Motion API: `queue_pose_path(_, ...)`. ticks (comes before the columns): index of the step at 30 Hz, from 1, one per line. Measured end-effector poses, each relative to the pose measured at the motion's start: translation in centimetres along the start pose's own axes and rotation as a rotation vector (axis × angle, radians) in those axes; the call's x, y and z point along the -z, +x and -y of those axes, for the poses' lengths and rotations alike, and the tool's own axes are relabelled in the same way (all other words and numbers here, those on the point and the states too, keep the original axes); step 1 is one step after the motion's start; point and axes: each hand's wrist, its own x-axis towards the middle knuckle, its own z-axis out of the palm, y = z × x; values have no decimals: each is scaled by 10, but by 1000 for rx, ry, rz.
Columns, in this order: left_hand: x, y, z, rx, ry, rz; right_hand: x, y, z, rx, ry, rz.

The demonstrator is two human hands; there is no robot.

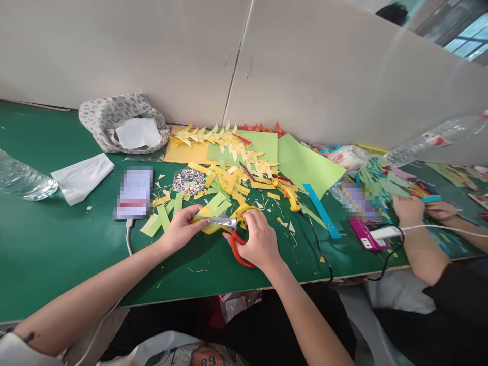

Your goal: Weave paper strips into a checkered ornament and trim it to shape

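My right hand [256,239] is closed round the red handles of a pair of scissors [229,229], whose steel blades point left. My left hand [183,226] pinches a yellow paper piece [208,219] at the blades' tip. Both hands rest on the green table [57,244] near its front edge. Just beyond them lies a heap of yellow and green paper strips [223,185]. Woven yellow paper shapes [213,137] lie in a row farther back on yellow and green sheets.
A phone [134,193] on a white cable, a round dish of sequins [189,181] and a yellow glue gun [290,195] lie nearby. A plastic bottle [21,180], tissues [82,177] and a cloth bag [122,122] sit left. Another person's hands [409,209] work at right. A cardboard wall [305,66] stands behind.
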Motion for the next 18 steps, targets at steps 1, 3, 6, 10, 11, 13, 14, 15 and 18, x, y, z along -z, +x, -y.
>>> queue_pose_path(1,0,0,0,-3,5,7,0,0,0,0,2,5)
queue_pose_path(3,0,0,0,-9,7,21,0,0,0,0,2,14)
queue_pose_path(6,0,0,1,-15,1,28,-1,-1,0,3,4,21)
queue_pose_path(10,0,0,2,-20,-1,21,-2,-1,0,22,26,25)
queue_pose_path(11,0,-1,3,-22,1,19,-2,-1,0,25,32,23)
queue_pose_path(13,0,0,3,-25,8,21,-2,-1,0,23,38,27)
queue_pose_path(14,0,0,3,-26,10,24,-2,-1,0,18,38,35)
queue_pose_path(15,0,0,4,-25,11,27,-1,-1,-1,12,37,46)
queue_pose_path(18,0,0,4,-23,13,30,-1,-1,-2,-2,41,76)
